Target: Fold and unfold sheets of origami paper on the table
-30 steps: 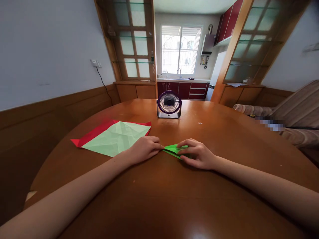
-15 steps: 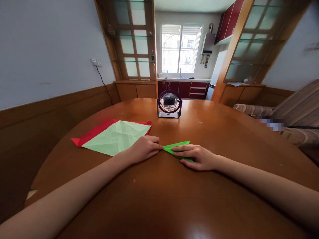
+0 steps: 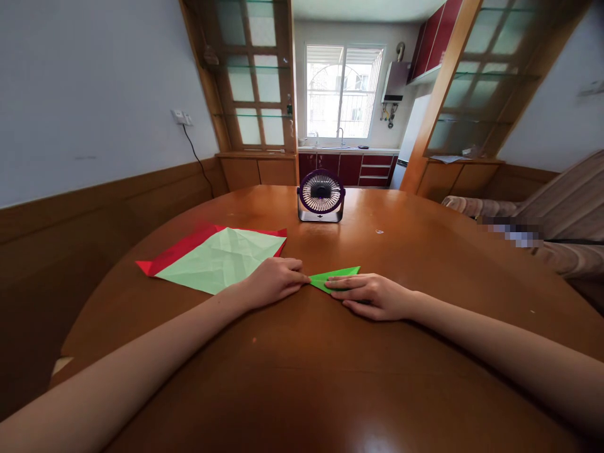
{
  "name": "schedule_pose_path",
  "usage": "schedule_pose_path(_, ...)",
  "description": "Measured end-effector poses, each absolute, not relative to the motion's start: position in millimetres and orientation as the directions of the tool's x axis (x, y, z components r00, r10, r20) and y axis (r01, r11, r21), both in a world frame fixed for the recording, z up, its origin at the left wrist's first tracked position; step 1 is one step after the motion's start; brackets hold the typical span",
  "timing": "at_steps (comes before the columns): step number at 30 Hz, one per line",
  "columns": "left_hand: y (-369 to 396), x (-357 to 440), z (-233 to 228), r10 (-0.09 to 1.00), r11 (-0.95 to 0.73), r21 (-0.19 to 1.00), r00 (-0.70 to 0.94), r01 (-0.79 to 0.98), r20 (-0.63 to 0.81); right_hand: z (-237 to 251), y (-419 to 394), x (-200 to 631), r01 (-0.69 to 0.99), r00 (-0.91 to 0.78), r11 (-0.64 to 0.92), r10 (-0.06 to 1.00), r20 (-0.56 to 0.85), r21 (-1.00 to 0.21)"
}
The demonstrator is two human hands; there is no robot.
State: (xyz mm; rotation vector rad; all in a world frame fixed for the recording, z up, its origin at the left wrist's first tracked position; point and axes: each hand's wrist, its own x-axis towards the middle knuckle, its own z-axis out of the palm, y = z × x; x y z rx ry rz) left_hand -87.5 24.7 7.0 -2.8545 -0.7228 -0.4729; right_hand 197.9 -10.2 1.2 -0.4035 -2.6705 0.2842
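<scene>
The green paper (image 3: 321,280), folded to a narrow point, lies at the centre of the frame, well inside every edge of the table (image 3: 292,384). The left hand (image 3: 278,277) has thumb and forefinger closed together on its left tip. The right hand (image 3: 370,296) lies flat across its lower right part, fingers loosely spread and not gripping, while the upper right corner juts free above the knuckles. Below both hands, a broad stretch of brown wood runs to the bottom of the frame; another opens to the right, as far as the curving rim.

The left side offers less room. There a pale green sheet (image 3: 221,258) with red paper (image 3: 184,251) along its upper edges reaches behind the left hand, its left corner near the rim. Whether the two colours belong to one sheet is hard to tell.

The tabletop is glossy, with glare at bottom centre. A purple-rimmed fan (image 3: 321,192) stands near the far edge, and a small white scrap (image 3: 379,231) lies to its right. Beyond, at upper centre, are dark red cabinets (image 3: 330,165) under a bright window (image 3: 340,91). A striped sofa (image 3: 561,201) fills the right edge; a pale wall (image 3: 94,94) occupies the upper left.
</scene>
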Motion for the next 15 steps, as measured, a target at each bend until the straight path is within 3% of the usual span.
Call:
schedule_pose_path(7, 21.4, -86.2, 9.5, 0.449, -0.86, -0.115, 0.844, 0.498, 0.295, 1.2, -8.3, 199.8, 0.23, -0.871, 0.93, 0.328, 0.366, -0.287)
schedule_pose_path(15, 12.3, -86.3, 12.0, 0.47, -0.859, -0.071, 0.835, 0.508, 0.286, 1.0, -5.5, 202.0, 0.2, -0.876, 0.927, 0.314, 0.367, -0.316)
